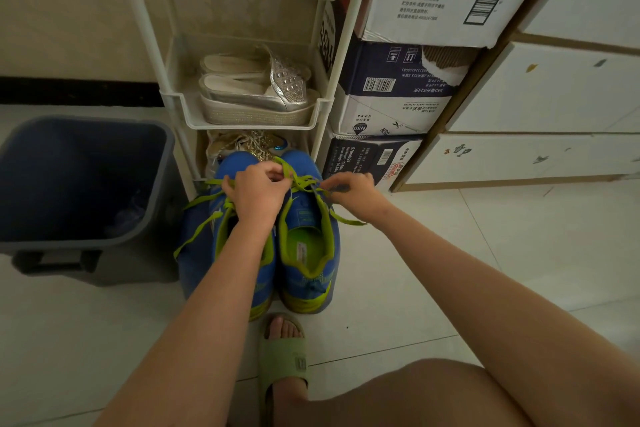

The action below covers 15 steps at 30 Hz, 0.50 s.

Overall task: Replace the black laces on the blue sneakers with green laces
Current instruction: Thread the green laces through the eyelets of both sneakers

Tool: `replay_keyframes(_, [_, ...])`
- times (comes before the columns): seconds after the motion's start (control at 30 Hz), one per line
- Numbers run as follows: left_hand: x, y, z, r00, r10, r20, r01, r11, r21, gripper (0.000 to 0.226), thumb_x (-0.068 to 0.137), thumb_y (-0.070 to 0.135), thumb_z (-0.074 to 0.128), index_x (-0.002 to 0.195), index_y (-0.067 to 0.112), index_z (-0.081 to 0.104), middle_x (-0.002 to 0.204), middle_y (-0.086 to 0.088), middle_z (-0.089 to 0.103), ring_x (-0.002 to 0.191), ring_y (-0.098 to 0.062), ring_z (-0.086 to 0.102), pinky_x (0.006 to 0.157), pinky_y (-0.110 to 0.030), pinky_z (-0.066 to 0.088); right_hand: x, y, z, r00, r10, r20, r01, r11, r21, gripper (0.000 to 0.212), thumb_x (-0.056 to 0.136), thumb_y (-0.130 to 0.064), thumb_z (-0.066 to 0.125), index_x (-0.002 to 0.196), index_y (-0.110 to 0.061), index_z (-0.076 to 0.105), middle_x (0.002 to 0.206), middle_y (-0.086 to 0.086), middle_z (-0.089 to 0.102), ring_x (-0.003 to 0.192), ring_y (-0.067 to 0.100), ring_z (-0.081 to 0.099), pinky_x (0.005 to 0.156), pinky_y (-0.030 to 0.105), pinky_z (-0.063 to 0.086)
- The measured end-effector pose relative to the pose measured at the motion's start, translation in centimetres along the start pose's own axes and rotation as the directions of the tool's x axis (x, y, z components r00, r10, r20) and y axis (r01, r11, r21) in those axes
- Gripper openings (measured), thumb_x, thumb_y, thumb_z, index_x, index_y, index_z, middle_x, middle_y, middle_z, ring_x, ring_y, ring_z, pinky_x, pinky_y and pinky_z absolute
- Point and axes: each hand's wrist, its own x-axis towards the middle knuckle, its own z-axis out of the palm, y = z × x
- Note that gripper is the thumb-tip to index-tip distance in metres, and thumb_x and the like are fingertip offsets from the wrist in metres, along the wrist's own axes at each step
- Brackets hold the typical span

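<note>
Floor [433, 270]: smooth, pale glossy tiles with thin grout lines.

Cabinet [554, 97], far right: flat white drawer fronts, scuffed and spotted, with raw brown edges.

Cardboard boxes [408, 94]: three stacked between the cabinet and the rack. They are rectangular and printed with barcodes, and the middle one has a torn patch that bares its corrugated core.

Rack [346, 62]: white plastic with slim round posts and shallow trays with rounded rims.

Bin [69, 163], left of the rack: grey-blue plastic, square-mouthed, with smooth walls and a dark inside.

Blue sneakers [304, 274]: a pair standing side by side on the floor at the foot of the rack, toes toward it. The uppers are blue woven fabric, with lime green linings, insoles and heel trim.

Sandals [256, 94]: a silver platform pair with studded straps and ribbed soles, lying in the middle tray.

Slipper [284, 360]: a soft, matte green slide worn on a foot, just behind the sneakers.

Left hand [256, 191]: over the left sneaker's tongue, fingers curled tight round a green strand.

Right hand [349, 191]: at the right sneaker's eyelets, fingertips pinching a strand.

Green laces [301, 182]: flat woven bands, threaded through both sneakers and crossing between the two hands. Loose ends trail off both sides of the sneakers.
</note>
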Motion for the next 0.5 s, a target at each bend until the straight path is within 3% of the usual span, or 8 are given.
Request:
replay_keyframes(0.13, [-0.2, -0.1, 0.0, 0.997, 0.053, -0.057, -0.053, 0.999, 0.002, 0.019, 0.088, 0.031, 0.064, 0.103, 0.022, 0.071, 0.098, 0.003, 0.072, 0.101, -0.017, 0.061, 0.114, -0.046, 0.015, 0.5, 0.4, 0.7, 0.999, -0.02, -0.046, 0.023, 0.997, 0.073, 0.009, 0.085, -0.02, 0.067, 0.089, -0.013, 0.071, 0.081, -0.001, 0.065, 0.099, 0.018, 0.049, 0.089, 0.032, 0.04])
replay_keyframes(0.2, [-0.3, -0.2, -0.1, 0.99, 0.103, -0.098, -0.099, 0.994, 0.05, 0.019, 0.09, 0.026, 0.061, 0.106, 0.021, 0.071, 0.098, 0.001, 0.072, 0.098, -0.018, 0.061, 0.113, -0.043, 0.019, 0.7, 0.7, 0.7, 0.998, 0.029, -0.059, -0.021, 0.991, 0.133, 0.005, 0.085, -0.016, 0.066, 0.081, -0.015, 0.069, 0.083, 0.004, 0.069, 0.084, 0.015, 0.059, 0.078, 0.029, 0.045])
replay_keyframes(0.27, [-0.3, -0.3, -0.2, 0.977, 0.167, -0.133, -0.147, 0.978, 0.151, 0.021, 0.091, 0.02, 0.06, 0.109, 0.022, 0.07, 0.097, -0.001, 0.07, 0.096, -0.021, 0.059, 0.106, -0.039, 0.029, 1.0, 1.3, 0.2, 0.983, 0.135, -0.125, -0.117, 0.983, 0.142, 0.01, 0.087, -0.015, 0.061, 0.078, -0.019, 0.064, 0.09, 0.007, 0.07, 0.082, 0.016, 0.059, 0.074, 0.029, 0.047])
replay_keyframes(0.4, [-0.8, -0.1, -0.3, 0.969, 0.219, -0.111, -0.181, 0.942, 0.281, 0.024, 0.091, 0.016, 0.057, 0.109, 0.024, 0.069, 0.099, -0.005, 0.063, 0.096, -0.025, 0.053, 0.086, -0.036, 0.035, 0.9, 2.9, -1.5, 0.846, 0.414, -0.337, -0.388, 0.91, 0.142, 0.024, 0.089, -0.016, 0.047, 0.101, -0.007, 0.066, 0.108, 0.017, 0.065, 0.106, 0.033, 0.056, 0.086, 0.039, 0.049])
replay_keyframes(0.5, [-0.7, -0.1, -0.2, 0.967, 0.24, -0.08, -0.211, 0.94, 0.27, 0.021, 0.088, 0.014, 0.06, 0.103, 0.024, 0.072, 0.102, -0.003, 0.06, 0.096, -0.023, 0.054, 0.086, -0.035, 0.035, 0.3, 3.5, -1.7, 0.788, 0.514, -0.338, -0.495, 0.856, 0.148, 0.035, 0.092, -0.013, 0.042, 0.122, -0.002, 0.056, 0.121, 0.018, 0.059, 0.121, 0.036, 0.046, 0.094, 0.039, 0.044])
